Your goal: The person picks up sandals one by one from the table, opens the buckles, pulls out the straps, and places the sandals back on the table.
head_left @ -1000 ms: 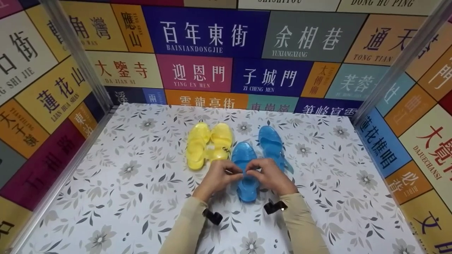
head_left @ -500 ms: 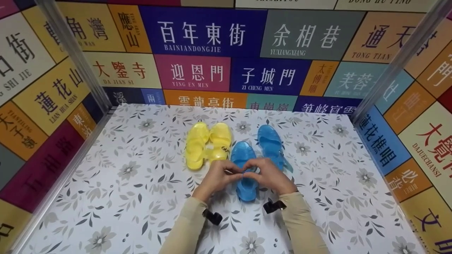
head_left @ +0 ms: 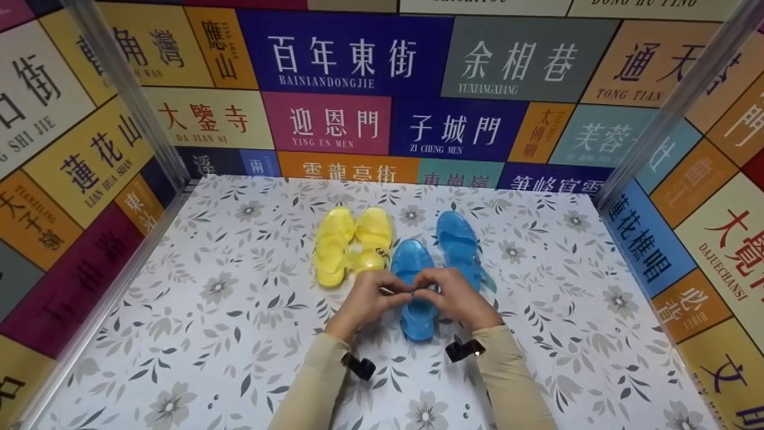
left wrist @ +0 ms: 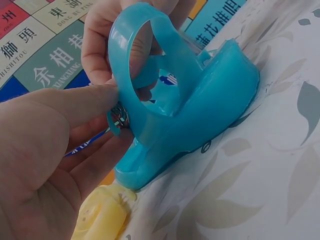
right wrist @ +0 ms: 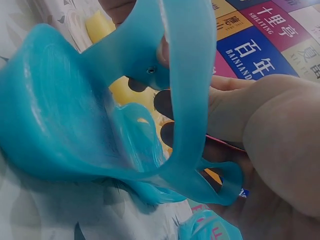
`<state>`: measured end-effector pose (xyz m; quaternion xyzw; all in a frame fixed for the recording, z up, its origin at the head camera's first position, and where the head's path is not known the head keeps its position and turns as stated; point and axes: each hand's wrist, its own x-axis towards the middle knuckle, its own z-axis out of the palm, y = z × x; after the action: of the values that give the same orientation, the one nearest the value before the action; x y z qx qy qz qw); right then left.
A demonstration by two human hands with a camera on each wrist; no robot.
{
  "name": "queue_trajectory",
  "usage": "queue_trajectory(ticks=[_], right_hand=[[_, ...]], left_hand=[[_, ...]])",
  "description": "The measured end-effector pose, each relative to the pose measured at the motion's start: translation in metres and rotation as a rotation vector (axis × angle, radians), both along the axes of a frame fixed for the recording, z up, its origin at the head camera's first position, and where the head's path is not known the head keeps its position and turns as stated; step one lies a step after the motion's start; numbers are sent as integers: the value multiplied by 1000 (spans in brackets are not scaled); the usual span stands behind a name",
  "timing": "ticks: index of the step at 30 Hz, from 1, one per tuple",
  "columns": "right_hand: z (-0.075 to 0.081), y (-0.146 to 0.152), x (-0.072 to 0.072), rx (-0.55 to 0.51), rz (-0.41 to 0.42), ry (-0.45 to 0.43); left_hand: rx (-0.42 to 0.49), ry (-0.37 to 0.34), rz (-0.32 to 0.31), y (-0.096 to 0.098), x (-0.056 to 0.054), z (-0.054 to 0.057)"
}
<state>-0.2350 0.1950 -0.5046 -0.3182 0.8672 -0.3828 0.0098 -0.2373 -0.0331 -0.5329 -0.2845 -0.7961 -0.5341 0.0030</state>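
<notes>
- Both hands pinch the ankle strap (left wrist: 131, 60) of the near blue sandal (head_left: 414, 286): the left hand (head_left: 365, 298) holds the strap end with thumb and fingers curled in at the small metal buckle (left wrist: 120, 116), and the right hand (head_left: 456, 297) grips the strap from the other side, fingers bent round it.
- The sandal lies flat on the floral tabletop (head_left: 227, 310), near the middle, its heel toward the person and its toe pointing far.
- At far left of the group sits a yellow pair of sandals (head_left: 352, 242), side by side and touching each other, just beside the blue sandal's toe.
- To the right, the second blue sandal (head_left: 458, 242) lies a little farther back, close to the first; whether they touch cannot be told.
- The head view shows the whole layout and both beige sleeves (head_left: 316, 382), but the fingers hide the strap there.
- The left wrist view shows what the head view cannot: the strap standing up as a loop above the heel cup, the buckle pinched under the left thumb, and a bit of yellow sandal low in the frame.
- The right wrist view shows the strap from inside, with a small hole in it (right wrist: 151, 70) and the right thumb pressed along its outer face.
- Walls of coloured signs (head_left: 346, 57) with Chinese characters stand on the left, far and right sides.
</notes>
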Motion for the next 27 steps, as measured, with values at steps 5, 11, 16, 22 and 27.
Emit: queue_trajectory(ticks=[5,11,16,22,27], right_hand=[[0,4,0,-5,21,40],[2,5,0,-1,14,25],[2,3,2,16,-1,-38],[-1,-6,1,20,-1,-25],[-2,-8,0,13,-21,-5]], left_hand=[[-7,-2,8,0,-1,1],[-10,-4,13,1,0,2],[3,17,10,1,1,0],[11,12,18,2,2,0],[12,-4,14,0,1,2]])
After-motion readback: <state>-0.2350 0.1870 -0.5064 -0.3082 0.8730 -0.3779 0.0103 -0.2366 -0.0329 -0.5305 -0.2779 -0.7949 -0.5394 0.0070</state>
